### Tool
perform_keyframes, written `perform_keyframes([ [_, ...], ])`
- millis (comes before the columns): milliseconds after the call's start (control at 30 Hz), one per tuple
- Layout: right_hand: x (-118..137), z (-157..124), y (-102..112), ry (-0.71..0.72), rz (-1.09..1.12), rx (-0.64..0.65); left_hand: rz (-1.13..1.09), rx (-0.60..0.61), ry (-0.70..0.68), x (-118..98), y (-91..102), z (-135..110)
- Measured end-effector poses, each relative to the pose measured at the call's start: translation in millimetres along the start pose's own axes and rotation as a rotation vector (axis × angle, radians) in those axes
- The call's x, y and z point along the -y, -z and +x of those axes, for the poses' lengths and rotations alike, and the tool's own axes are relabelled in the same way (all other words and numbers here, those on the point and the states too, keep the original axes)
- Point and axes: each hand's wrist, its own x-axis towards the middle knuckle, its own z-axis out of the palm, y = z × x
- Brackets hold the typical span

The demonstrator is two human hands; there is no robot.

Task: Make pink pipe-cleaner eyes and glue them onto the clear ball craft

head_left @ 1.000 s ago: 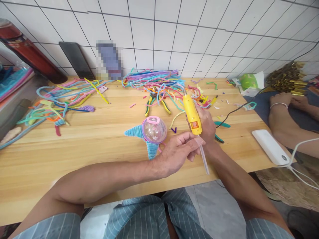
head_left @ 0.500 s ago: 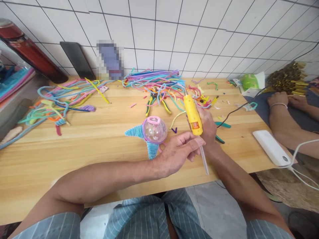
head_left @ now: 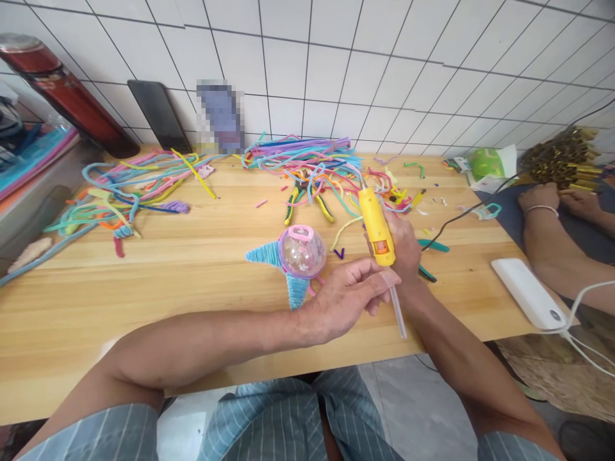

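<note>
Right hand [head_left: 401,246] gripping yellow glue gun [head_left: 376,225] at frame centre, trigger hidden, left hand [head_left: 348,298] pinching glue stick [head_left: 398,310], its upper end covered.

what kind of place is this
Probably a craft workbench: coloured pipe cleaners strewn over a wooden table, a yellow glue gun in the right hand, its glue stick pinched by the left hand.

The glue gun [head_left: 376,224] is yellow with an orange patch; the clear ball [head_left: 302,251] wears a pink cap; the shorts [head_left: 288,416] are blue-grey, pale-striped.
</note>
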Motion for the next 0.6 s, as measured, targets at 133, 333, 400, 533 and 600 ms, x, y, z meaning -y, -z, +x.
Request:
perform_keyframes([
  [133,-5.0,-3.1,-4.3,0.024,0.020,-0.079,0.004,-0.013,0.002,0.2,-0.2,-1.5],
  [333,-1.8,-1.5,-2.3,0.007,-0.012,-0.062,0.009,-0.012,-0.001,-0.8,-0.4,-0.1],
  [400,2.1,1.9,0.7,-0.067,-0.019,0.004,0.006,-0.014,-0.001,-0.6,-0.7,0.6],
  [533,7.5,8.4,5.3,-0.133,0.019,0.081,-0.029,-0.022,-0.001,0.9,-1.2,0.7],
  [600,7.6,9.9,5.9,-0.119,0.040,0.098,-0.040,-0.030,0.011,1.2,-1.3,0.0],
])
